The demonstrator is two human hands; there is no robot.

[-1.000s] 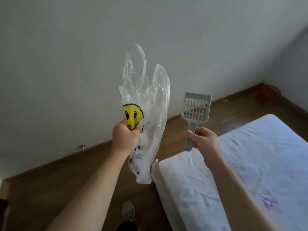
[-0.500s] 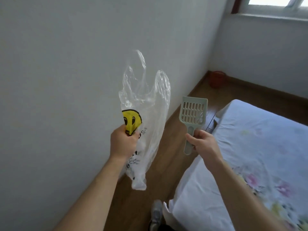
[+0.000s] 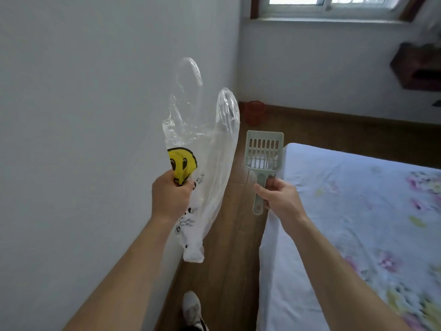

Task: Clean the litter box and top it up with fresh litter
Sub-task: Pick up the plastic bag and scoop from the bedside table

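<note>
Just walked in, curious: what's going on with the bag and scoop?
A person stands between a wall and a bed. The left hand grips a clear plastic bag with a yellow smiley print; the right hand holds a pale green litter scoop upright by its handle. No litter box is in view.

Small print on the plastic bag (image 3: pixel 220 154) is unreadable; the shoe (image 3: pixel 192 309) (bottom edge) is cut off.

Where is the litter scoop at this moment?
In the head view, the litter scoop is right of centre, held upright by its handle in the right hand, between the clear plastic bag gripped by the left hand and the bed.
</note>
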